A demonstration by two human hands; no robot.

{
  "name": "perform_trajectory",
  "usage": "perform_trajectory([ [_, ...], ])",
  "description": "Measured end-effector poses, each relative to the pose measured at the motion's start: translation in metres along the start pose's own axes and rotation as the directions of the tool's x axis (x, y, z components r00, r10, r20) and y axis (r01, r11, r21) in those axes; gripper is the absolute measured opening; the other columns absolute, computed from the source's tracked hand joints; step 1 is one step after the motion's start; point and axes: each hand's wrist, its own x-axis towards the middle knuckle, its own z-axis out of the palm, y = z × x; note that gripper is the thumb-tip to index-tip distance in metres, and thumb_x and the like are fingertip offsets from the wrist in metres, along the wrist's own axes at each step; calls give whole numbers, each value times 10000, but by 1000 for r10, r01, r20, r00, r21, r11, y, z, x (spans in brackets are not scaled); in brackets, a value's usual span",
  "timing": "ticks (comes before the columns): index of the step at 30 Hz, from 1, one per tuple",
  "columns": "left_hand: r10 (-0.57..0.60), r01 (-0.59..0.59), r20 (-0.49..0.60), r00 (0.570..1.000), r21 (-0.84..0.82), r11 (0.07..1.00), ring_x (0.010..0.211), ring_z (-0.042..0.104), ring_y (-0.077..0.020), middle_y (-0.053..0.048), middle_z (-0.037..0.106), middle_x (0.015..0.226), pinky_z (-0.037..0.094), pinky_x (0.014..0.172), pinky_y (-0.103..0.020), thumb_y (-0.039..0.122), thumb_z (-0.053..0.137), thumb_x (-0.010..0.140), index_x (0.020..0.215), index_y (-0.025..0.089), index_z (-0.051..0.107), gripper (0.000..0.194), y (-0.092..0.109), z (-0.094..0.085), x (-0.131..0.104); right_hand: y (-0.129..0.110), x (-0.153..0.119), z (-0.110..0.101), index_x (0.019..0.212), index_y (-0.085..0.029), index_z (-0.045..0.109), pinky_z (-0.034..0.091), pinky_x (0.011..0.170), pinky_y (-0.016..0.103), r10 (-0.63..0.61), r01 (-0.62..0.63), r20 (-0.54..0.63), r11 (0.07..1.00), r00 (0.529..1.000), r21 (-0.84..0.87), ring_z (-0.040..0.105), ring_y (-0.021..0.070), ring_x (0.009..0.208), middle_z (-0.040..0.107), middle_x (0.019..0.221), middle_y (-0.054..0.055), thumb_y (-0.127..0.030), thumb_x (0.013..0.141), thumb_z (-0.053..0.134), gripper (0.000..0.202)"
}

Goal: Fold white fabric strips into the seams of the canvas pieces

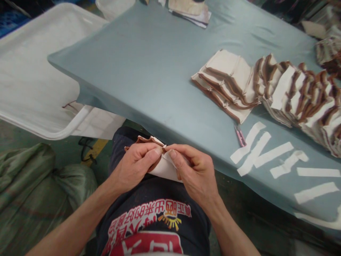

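Note:
Just off the table's near edge, above my lap, both hands grip one white fabric piece with brown edging (165,168). My left hand (140,160) pinches its brown edge between thumb and forefinger. Close beside it, my right hand (195,169) pinches the same edge, its other fingers curled under the white part. The thumbs are nearly touching, and what lies exactly between the fingertips is too small to make out. On the table to the right rests a stack of similar brown-edged white pieces (229,71), with a small pink-handled tool (240,137) at its near corner.
A blue-green cloth covers the table (128,71). Several white strips (274,154) lie near its right front edge, before a long row of brown-edged pieces (301,96). White tubs (39,71) stand left; a green sack (34,199) sits on the floor. Papers (190,14) lie at the back.

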Motion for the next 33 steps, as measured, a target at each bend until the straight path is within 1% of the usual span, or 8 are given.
perform_trajectory([
  [8,-2,2,-24,1000,14,1000,516,288,-104,59,343,563,249,494,-275,424,518,953,583,225,403,435,-1,0,0,9,-4,8,962,-245,841,380,441,236,-58,55,-55,997,997,-52,595,155,555,578,536,-17,-360,954,678,200],
  [12,6,-6,-18,1000,16,1000,523,293,-102,58,354,575,253,495,-271,404,512,968,596,218,422,426,-4,-1,-1,9,-5,10,954,-240,835,399,448,240,-90,83,-92,994,992,-74,572,140,513,613,564,-20,-340,952,669,194],
  [16,13,-12,-19,1000,25,1000,530,275,-101,59,335,585,248,495,-267,398,510,972,608,217,412,418,-7,-1,0,9,-6,12,960,-231,832,448,488,250,-130,115,-114,985,985,-127,546,121,471,673,592,-23,-321,966,646,207],
  [18,0,1,-31,1000,23,1000,531,272,-102,57,334,584,242,493,-266,405,509,970,608,218,410,419,-7,0,0,10,-7,14,970,-230,832,479,528,254,-167,144,-126,974,978,-172,576,116,486,753,685,-8,-299,976,634,209],
  [21,-17,18,-49,999,31,999,530,287,-104,51,343,573,246,492,-266,421,518,962,591,219,402,438,-6,0,0,12,-8,17,985,-241,831,534,614,255,-229,191,-137,950,964,-245,685,135,608,834,873,19,-267,978,625,207],
  [23,-12,14,-50,999,45,999,528,302,-104,49,349,566,257,494,-263,427,521,959,581,219,395,449,-5,0,0,13,-8,18,995,-246,830,560,649,254,-253,209,-137,939,958,-272,722,148,670,844,920,26,-264,977,626,206],
  [29,9,-7,-39,999,41,999,519,299,-101,57,346,559,255,490,-266,398,497,963,588,223,396,425,-5,0,0,13,-8,17,1012,-254,823,574,652,257,-272,219,-130,922,954,-318,753,161,705,849,933,25,-260,984,629,197],
  [33,12,-10,-47,999,34,999,513,289,-98,64,340,556,244,479,-269,385,482,964,602,229,406,401,-3,2,0,12,-8,16,1015,-233,817,548,632,253,-302,238,-127,898,945,-369,745,150,667,850,922,29,-246,990,625,194],
])
